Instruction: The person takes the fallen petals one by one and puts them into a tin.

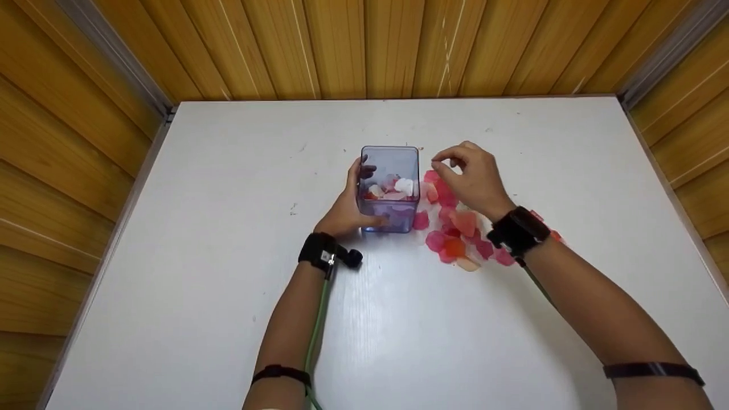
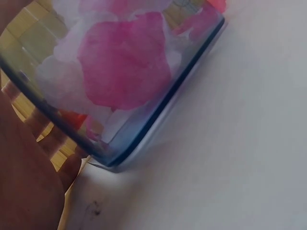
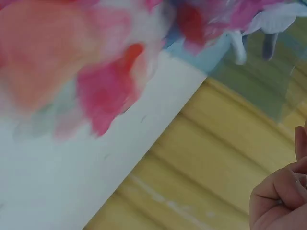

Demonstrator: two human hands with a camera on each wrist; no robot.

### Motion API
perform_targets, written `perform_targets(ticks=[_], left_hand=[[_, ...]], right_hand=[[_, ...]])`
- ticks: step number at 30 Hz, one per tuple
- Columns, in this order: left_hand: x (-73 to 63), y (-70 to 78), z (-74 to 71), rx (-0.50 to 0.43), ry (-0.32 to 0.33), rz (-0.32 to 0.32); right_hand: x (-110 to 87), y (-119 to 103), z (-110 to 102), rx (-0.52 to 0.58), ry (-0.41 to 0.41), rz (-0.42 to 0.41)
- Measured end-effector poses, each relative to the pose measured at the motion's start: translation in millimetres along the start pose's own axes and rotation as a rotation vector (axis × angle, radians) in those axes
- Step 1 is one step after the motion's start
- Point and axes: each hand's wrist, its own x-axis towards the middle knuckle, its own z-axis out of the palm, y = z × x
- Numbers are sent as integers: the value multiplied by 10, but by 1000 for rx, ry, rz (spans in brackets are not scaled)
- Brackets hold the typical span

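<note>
A clear bluish plastic container [image 1: 390,216] stands on the white table with white, pink and red petals [image 1: 393,188] inside it. My left hand [image 1: 346,210] grips its left side, thumb across the front wall and fingers around the far side. To the right of the container lies a loose spread of pink, red and orange petals [image 1: 454,247]. Over the back of this spread hovers my right hand [image 1: 478,176], thumb and forefinger tips close together. Nothing shows between those tips. In the left wrist view, a large pink petal [image 2: 124,62] presses against the container wall.
Wooden-look panels [image 1: 364,51] stand behind the table [image 1: 228,228] and along both sides. Each wrist wears a black strap with a camera, and a green cable [image 1: 319,324] runs along the left forearm. Some petals lie beneath the right wrist.
</note>
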Motion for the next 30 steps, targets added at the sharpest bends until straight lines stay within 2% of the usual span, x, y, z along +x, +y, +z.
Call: perform_targets(ticks=[5,10,14,19,25,30], left_hand=[[-7,4,7,8,-2,-15],[-12,10,13,18,-6,-31],[-2,22,11,2,-2,-28],[-2,23,-10,3,1,-29],[2,13,5,3,0,-18],[7,24,10,2,-3,3]], right_hand=[[-275,466,-442,-99,-27,79],[-595,943,-894,-236,-129,214],[-764,1213,-1119,-299,-223,282],[-832,1304,-1109,-259,-301,305],[-773,1246,-934,-280,-345,230],[-742,1256,-902,-299,-321,185]])
